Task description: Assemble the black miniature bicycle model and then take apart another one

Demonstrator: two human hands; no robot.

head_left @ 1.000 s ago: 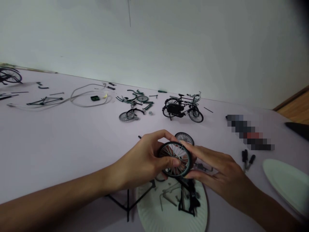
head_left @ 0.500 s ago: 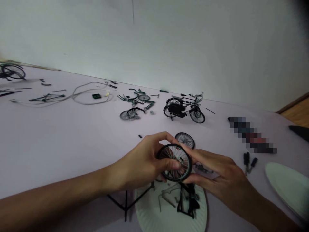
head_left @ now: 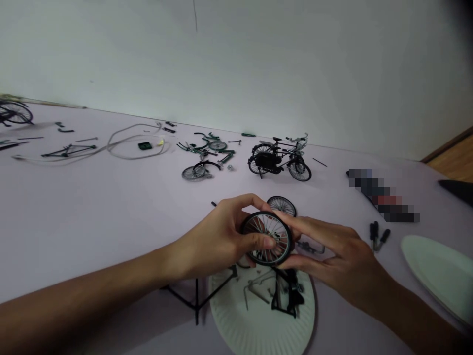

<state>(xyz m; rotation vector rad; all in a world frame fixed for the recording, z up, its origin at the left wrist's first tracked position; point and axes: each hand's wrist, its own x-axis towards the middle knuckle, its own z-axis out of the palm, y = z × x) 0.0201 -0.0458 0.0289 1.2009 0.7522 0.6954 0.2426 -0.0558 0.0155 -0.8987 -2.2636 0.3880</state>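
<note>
A small black-rimmed model bicycle wheel [head_left: 267,228] with silver spokes is held up between both hands. My left hand [head_left: 232,236] grips it from the left, thumb across the spokes near the hub and fingers behind. From the right, my right hand [head_left: 332,246] pinches the tyre with thumb below and index finger on top. A second wheel [head_left: 282,205] lies just behind my fingers. Under the hands is a white paper plate [head_left: 254,330] with black and grey model parts. Next to the plate stands a black model frame [head_left: 196,301], partly hidden by my left forearm.
A black model bicycle [head_left: 279,160] stands further back. Green and black bicycle parts [head_left: 205,155] lie left of it, then a pale cable loop [head_left: 136,140] and a green frame [head_left: 68,151]. At right are small screwdrivers [head_left: 376,231] and another white plate [head_left: 436,276].
The view has shifted slightly, so the tabletop things sit a little higher and mostly further left. Both hands keep the same hold on the wheel.
</note>
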